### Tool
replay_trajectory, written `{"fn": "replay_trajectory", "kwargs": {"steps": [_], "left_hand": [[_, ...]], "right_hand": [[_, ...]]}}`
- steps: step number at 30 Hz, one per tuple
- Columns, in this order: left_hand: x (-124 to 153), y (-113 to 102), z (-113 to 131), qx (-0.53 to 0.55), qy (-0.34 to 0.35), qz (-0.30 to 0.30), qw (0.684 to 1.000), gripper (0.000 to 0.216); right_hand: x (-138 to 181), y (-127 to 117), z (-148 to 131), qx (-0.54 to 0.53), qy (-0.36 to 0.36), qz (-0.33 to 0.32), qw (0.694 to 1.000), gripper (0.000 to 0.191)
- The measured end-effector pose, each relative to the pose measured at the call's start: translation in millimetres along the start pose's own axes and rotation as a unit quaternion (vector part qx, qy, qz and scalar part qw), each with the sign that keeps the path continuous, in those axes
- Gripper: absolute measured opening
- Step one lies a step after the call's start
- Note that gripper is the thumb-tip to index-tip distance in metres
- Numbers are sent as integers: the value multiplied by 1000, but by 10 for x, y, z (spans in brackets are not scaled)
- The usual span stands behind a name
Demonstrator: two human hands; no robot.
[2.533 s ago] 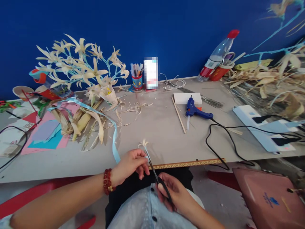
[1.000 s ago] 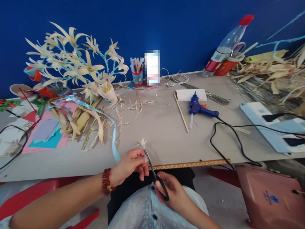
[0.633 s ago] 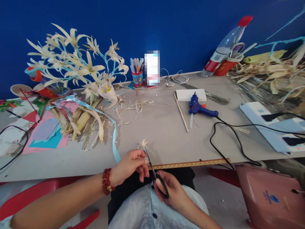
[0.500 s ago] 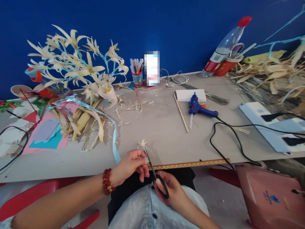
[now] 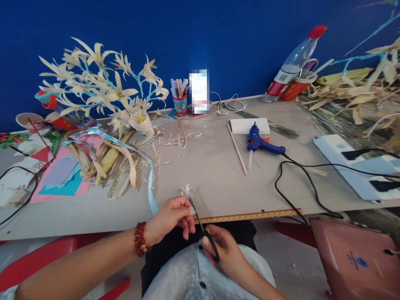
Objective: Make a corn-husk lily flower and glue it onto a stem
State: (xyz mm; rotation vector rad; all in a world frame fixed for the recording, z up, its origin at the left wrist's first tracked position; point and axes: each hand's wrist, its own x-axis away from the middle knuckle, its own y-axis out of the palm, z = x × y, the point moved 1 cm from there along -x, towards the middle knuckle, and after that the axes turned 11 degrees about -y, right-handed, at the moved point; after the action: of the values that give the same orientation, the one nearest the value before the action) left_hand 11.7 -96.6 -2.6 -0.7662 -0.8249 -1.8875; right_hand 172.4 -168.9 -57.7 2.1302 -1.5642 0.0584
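My left hand (image 5: 171,214), with a red bead bracelet (image 5: 140,239) at its wrist, is closed in a pinch over the table's front edge. A small pale corn-husk flower (image 5: 187,190) sticks up beyond its fingertips; the held end is hidden. In my right hand (image 5: 225,248) is a pair of black-handled scissors (image 5: 198,218), thumb and fingers around the handles. The blades point up and away, passing along the left fingertips, and their tips meet the flower's base. Whether they are parted is too fine to see.
A blue glue gun (image 5: 264,146) rests by a white box (image 5: 246,126) and a wooden stick (image 5: 237,150). Its black cord runs to a power strip (image 5: 340,162). Husk flowers on blue stems (image 5: 118,89), corn husks (image 5: 109,158) and light blue ribbon (image 5: 151,183) lie leftward.
The scissors' handles have drawn slightly closer together in my right hand. My left hand and the flower have barely moved.
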Motion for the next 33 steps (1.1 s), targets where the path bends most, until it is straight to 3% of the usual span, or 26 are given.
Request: {"fn": "replay_trajectory", "kwargs": {"steps": [33], "left_hand": [[-22, -38, -23, -9, -2, -14, 1000, 15]], "right_hand": [[-12, 57, -7, 15, -7, 6, 1000, 54]]}}
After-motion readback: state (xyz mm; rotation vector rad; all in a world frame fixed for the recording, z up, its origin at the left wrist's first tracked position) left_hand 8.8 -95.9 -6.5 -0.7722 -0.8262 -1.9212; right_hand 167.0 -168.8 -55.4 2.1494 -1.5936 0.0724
